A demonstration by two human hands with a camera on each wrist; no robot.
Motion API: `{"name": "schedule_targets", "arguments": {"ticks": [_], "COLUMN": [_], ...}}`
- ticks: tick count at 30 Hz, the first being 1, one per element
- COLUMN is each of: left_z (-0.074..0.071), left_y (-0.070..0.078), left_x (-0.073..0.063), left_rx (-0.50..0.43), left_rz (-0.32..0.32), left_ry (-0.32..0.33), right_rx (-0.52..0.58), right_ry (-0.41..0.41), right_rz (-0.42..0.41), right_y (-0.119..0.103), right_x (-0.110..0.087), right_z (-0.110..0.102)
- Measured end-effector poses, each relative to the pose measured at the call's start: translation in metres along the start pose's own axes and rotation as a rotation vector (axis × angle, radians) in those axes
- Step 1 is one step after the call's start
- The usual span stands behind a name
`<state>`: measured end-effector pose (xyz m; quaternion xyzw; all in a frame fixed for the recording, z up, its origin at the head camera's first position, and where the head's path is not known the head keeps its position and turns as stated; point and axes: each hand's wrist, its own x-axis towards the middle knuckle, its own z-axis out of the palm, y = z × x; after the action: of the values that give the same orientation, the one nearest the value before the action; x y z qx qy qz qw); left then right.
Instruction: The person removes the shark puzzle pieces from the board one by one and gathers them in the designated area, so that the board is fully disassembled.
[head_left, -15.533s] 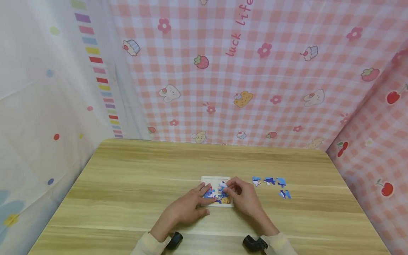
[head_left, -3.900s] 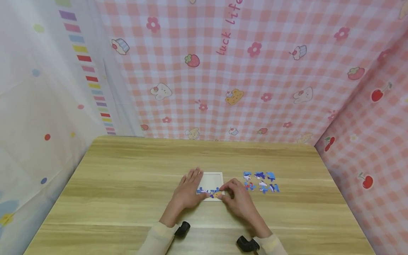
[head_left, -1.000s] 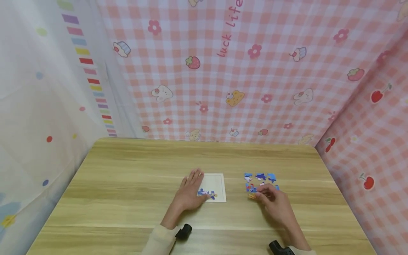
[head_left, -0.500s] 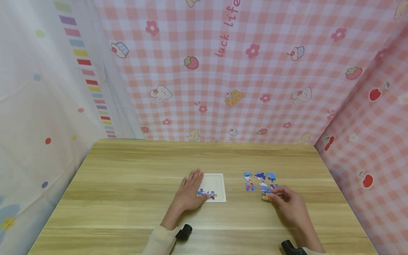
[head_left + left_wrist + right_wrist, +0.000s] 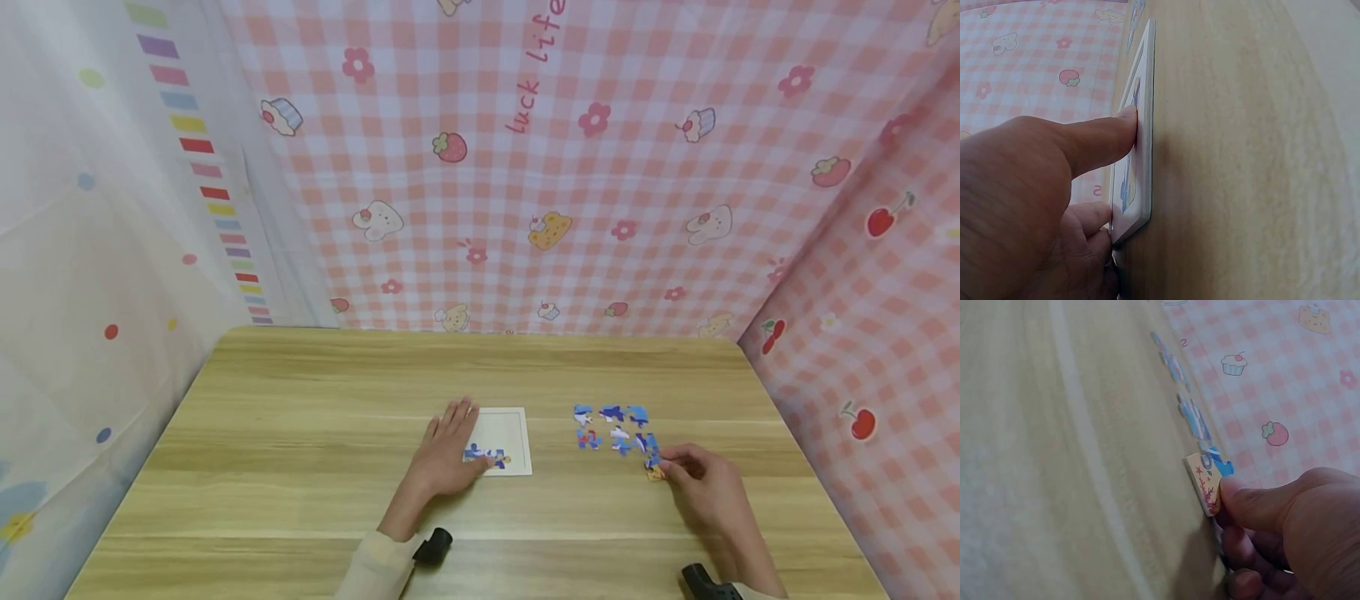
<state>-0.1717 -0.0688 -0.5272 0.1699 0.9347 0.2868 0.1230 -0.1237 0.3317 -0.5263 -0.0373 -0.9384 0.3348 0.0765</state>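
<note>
My left hand lies with straight fingers over the left side of a white puzzle tray. In the left wrist view its thumb presses on the puzzle pieces along the tray's near edge. Off to the right, my right hand pinches a puzzle piece between thumb and fingers. This piece is sandy yellow with red coral and a blue part, and it is at or just above the tabletop. Beside it, loose blue puzzle pieces lie in two rows.
The wooden table meets a pink checked cloth at its back edge. A white cloth hangs on the left, another checked cloth on the right. Black wrist cameras sit at both wrists.
The right hand has taken the yellow piece from the tray's lower right and carried it right, below the loose rows. Fewer pieces lie in the tray than earlier. The left hand stays on the tray.
</note>
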Motion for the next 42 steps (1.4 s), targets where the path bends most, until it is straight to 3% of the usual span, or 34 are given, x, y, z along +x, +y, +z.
{"name": "schedule_targets", "arguments": {"ticks": [7,16,24,31,37,42], "left_z": [0.006,-0.003,-0.002,-0.002,-0.007,-0.01], "left_y": [-0.003,0.001,0.003,-0.002,-0.006,-0.008], "left_x": [0.004,-0.003,-0.003,-0.002,-0.004,-0.005], "left_rx": [0.003,-0.024,-0.017,-0.018,-0.078,-0.055], "left_rz": [-0.003,0.004,0.004,0.022,0.055,0.06], "left_ry": [0.017,0.027,0.025,0.027,0.022,0.045], "right_rx": [-0.049,-0.065,-0.081,0.002,0.009,0.034], "right_ry": [0.023,0.003,0.008,0.069,0.01,-0.058], "right_rz": [-0.024,-0.047,-0.043,-0.186,-0.214,-0.215], "right_y": [0.003,-0.003,-0.007,-0.029,-0.051,-0.068], "right_x": [0.0,0.0,-0.003,-0.003,-0.001,0.0], "right_z": [0.002,0.002,-0.001,0.01,0.024,0.036]}}
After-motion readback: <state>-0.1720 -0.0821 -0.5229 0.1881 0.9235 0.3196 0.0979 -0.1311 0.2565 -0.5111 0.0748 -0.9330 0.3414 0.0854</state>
